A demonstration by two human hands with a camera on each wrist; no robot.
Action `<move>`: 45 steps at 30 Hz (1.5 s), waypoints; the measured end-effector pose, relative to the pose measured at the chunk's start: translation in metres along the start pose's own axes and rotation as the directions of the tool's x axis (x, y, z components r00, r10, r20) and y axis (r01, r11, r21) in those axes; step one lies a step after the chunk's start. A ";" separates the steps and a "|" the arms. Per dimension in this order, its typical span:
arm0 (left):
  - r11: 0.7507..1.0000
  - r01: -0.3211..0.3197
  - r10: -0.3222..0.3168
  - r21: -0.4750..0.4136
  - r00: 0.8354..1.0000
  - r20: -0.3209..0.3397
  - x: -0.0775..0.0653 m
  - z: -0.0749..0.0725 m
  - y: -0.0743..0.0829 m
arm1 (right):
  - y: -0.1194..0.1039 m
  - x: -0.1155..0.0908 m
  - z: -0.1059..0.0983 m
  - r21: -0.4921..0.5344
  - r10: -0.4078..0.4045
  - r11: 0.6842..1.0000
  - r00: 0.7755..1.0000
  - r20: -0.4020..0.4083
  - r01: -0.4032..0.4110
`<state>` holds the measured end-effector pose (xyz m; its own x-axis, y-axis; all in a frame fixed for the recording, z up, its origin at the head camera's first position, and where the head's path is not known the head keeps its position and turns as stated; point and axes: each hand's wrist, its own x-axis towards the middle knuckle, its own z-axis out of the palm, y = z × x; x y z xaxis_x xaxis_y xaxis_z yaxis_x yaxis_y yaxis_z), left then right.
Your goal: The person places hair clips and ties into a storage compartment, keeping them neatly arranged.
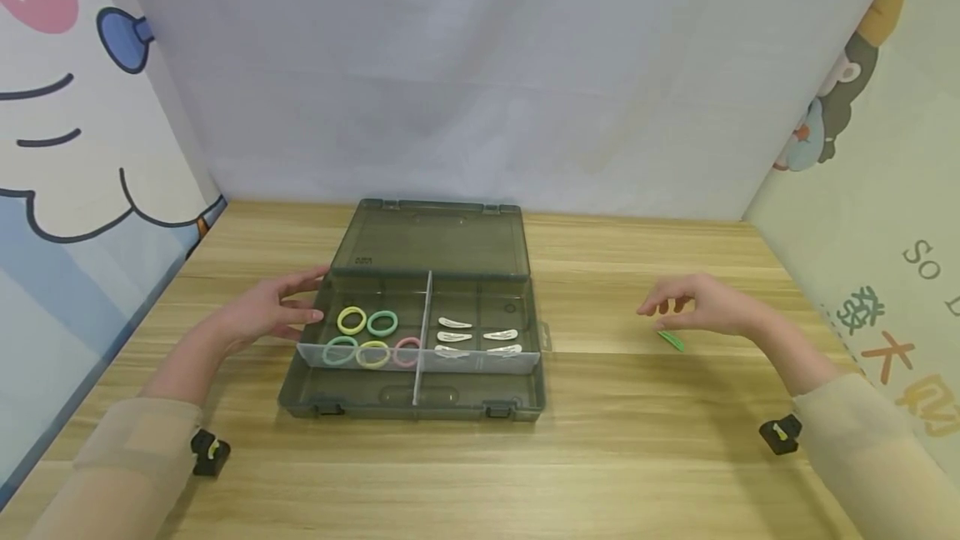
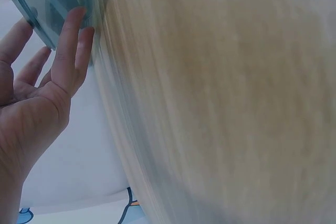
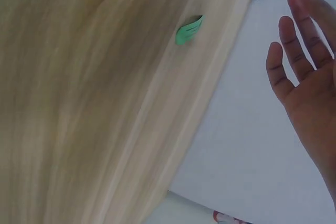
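Note:
A grey translucent divided box [image 1: 352, 386] lies on the wooden table. My left hand [image 1: 258, 312] rests its spread fingers against the box's left wall, and the left wrist view shows the fingertips at the box corner [image 2: 50, 11]. Several ring hair ties, among them a yellow hair tie [image 1: 340, 321], lie in the left compartment. White snap hair clips [image 1: 454, 337] sit in the right one. Off to the right, a green snap hair clip [image 1: 672, 341] lies on the table, just under my right hand [image 1: 712, 307]. That hand is raised, holding nothing, its fingers loosely bent.
The box's lid [image 1: 435, 240] is folded back towards the white backdrop [image 1: 480, 90]. A clear upright divider [image 1: 480, 362] runs across the box's front part. Cartoon-printed panels [image 1: 67, 107] flank the table [image 1: 615, 457] on both sides.

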<state>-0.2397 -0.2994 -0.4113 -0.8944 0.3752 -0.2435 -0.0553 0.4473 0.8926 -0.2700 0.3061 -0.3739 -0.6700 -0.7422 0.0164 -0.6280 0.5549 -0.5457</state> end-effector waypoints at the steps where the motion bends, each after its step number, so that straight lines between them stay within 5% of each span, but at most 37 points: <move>1: 1.000 0.000 0.000 0.002 1.000 0.001 0.000 0.000 0.001 | 0.003 -0.003 0.001 -0.001 0.016 1.000 1.000 -0.006 -0.016; 20: 1.000 -0.010 0.010 0.004 1.000 0.005 0.000 -0.001 -0.002 | 0.047 -0.024 0.022 0.017 0.188 0.982 0.982 -0.034 -0.188; 45: 1.000 -0.008 0.008 0.003 1.000 0.011 -0.001 -0.002 0.000 | 0.043 -0.022 0.025 -0.052 0.190 0.980 0.981 -0.035 -0.191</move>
<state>-0.2397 -0.3013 -0.4107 -0.8896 0.3880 -0.2408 -0.0469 0.4470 0.8933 -0.2726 0.3370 -0.4186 -0.7903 -0.6099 -0.0581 -0.5080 0.7054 -0.4943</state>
